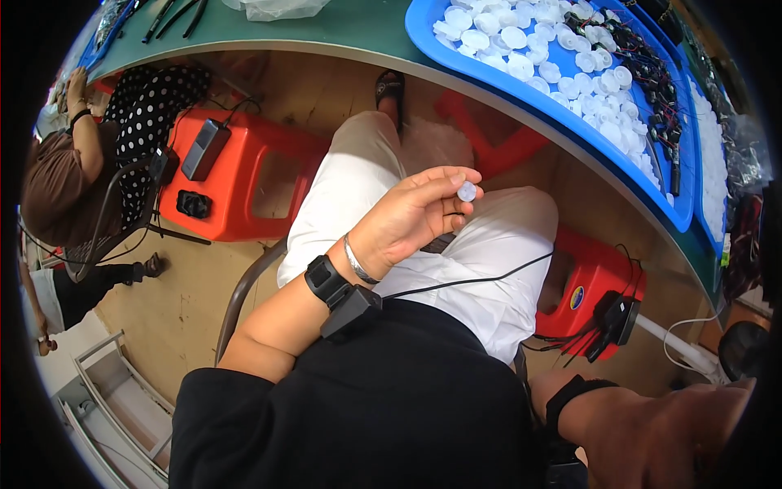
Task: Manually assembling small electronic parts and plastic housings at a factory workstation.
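My left hand point(423, 210) is held over my lap, thumb and fingers pinched on a small round translucent white cap point(466, 191). A silver bracelet point(357, 259) and a black strap with a black box point(350, 308) sit on that wrist and forearm; a black cable runs from there across my lap. At the lower right, my right hand point(684, 428) is raised close to the camera, with a black band point(574, 401) at the wrist. Its fingers run into the dark rim, so what they do is hidden. No held thing shows there.
The green table point(350, 23) curves across the front. A blue tray point(521, 102) on it holds many white translucent caps point(513, 37) and black wired parts point(652, 69). Red stools point(220, 175) with black devices stand left and right. At left sits another person point(61, 179).
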Available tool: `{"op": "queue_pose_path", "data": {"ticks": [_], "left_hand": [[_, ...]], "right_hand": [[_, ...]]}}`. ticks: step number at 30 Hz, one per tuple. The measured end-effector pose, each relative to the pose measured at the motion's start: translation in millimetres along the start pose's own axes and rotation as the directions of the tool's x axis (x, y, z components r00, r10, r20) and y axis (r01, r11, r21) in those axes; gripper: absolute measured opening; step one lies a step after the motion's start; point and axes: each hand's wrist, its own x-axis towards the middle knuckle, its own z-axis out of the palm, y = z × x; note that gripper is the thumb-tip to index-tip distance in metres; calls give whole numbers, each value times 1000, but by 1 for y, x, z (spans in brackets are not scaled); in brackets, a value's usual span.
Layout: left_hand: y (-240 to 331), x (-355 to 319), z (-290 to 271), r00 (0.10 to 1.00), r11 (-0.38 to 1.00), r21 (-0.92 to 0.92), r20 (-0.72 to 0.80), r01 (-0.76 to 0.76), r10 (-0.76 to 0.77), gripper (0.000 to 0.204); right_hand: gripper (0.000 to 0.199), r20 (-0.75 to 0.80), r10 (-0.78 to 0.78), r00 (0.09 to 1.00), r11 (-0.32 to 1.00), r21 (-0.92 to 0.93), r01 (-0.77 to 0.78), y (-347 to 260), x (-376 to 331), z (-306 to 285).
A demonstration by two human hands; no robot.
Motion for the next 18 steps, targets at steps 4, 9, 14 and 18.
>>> {"op": "queue_pose_path", "data": {"ticks": [4, 9, 14, 18], "left_hand": [[-2, 2, -2, 1000, 1000, -5, 9, -7, 7, 21], [-1, 0, -3, 1000, 1000, -7, -7, -3, 3, 21], [-2, 2, -2, 1000, 1000, -11, -7, 9, -9, 21], [0, -2, -2, 1000, 1000, -9, -3, -5, 5, 21]], "right_hand": [[28, -67, 81, 994, 997, 20, -80, 0, 8, 5], [29, -153, -123, 981, 983, -156, 99, 15, 3, 17], [22, -10, -52, 999, 992, -113, 50, 16, -4, 7], [16, -1, -123, 992, 972, -200, 120, 23, 3, 13]]}}
